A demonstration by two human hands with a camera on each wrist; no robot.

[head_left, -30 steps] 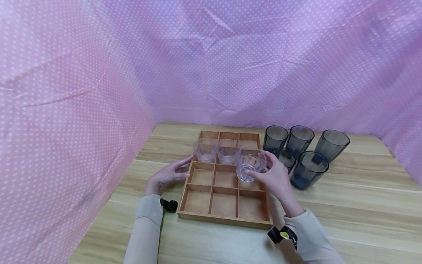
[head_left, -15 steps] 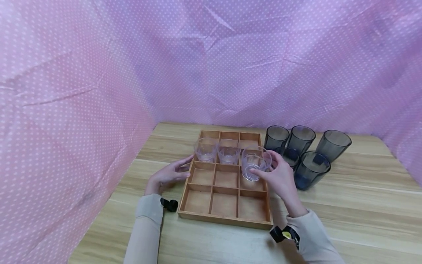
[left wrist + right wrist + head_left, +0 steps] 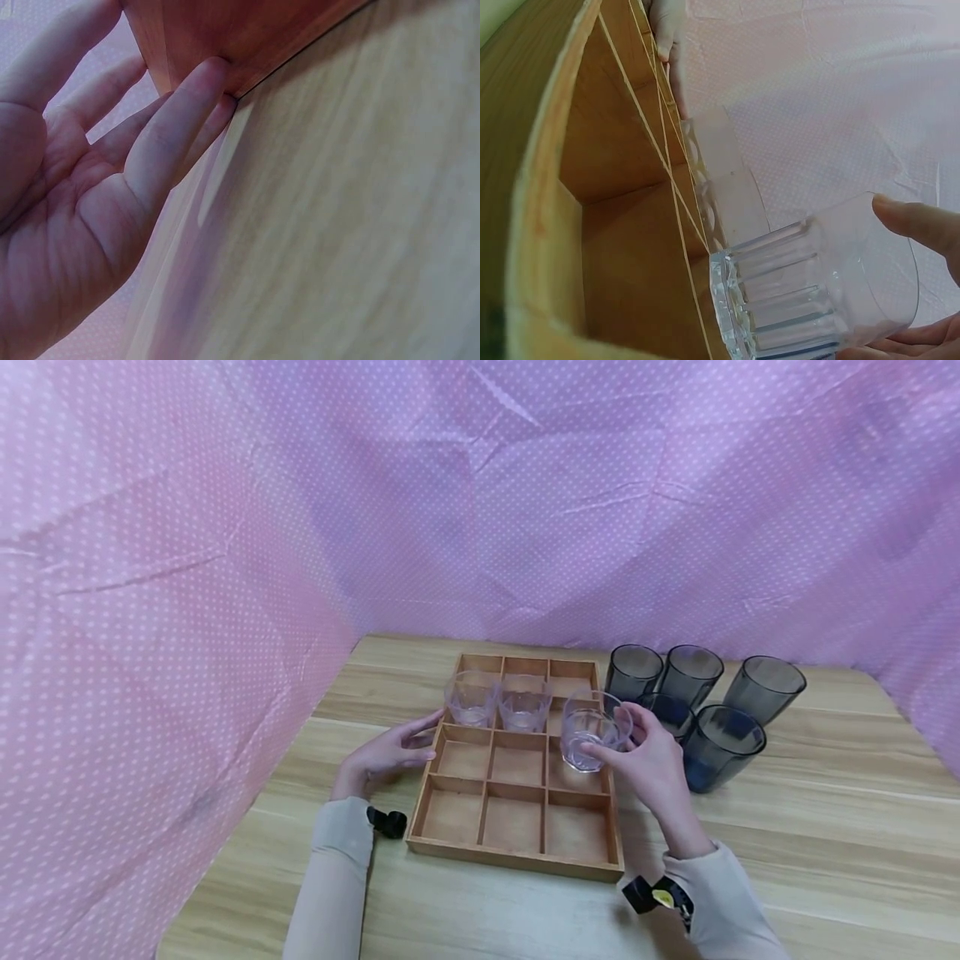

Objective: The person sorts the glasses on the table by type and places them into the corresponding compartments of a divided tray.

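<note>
My right hand (image 3: 651, 758) grips a clear faceted glass (image 3: 596, 735) between thumb and fingers. The glass is upright over the right column of the wooden compartment tray (image 3: 517, 858), and in the right wrist view its thick ribbed base (image 3: 735, 307) shows close above the dividers. Two similar clear glasses, one on the left (image 3: 472, 700) and one in the middle (image 3: 524, 703), stand in the second row from the back. At the tray's left side my left hand (image 3: 390, 752) rests with extended fingers, the fingertips (image 3: 206, 75) touching the outer wall near the tabletop.
Several smoky grey tumblers, among them a near one (image 3: 723, 747) and a far right one (image 3: 765, 689), stand close to the tray's right side, just behind my right hand. Pink dotted cloth (image 3: 495, 527) hangs along the back and left of the wooden table (image 3: 840, 810).
My right hand has carried the clear glass a little to the right over the tray's right column. The left hand keeps its place against the tray.
</note>
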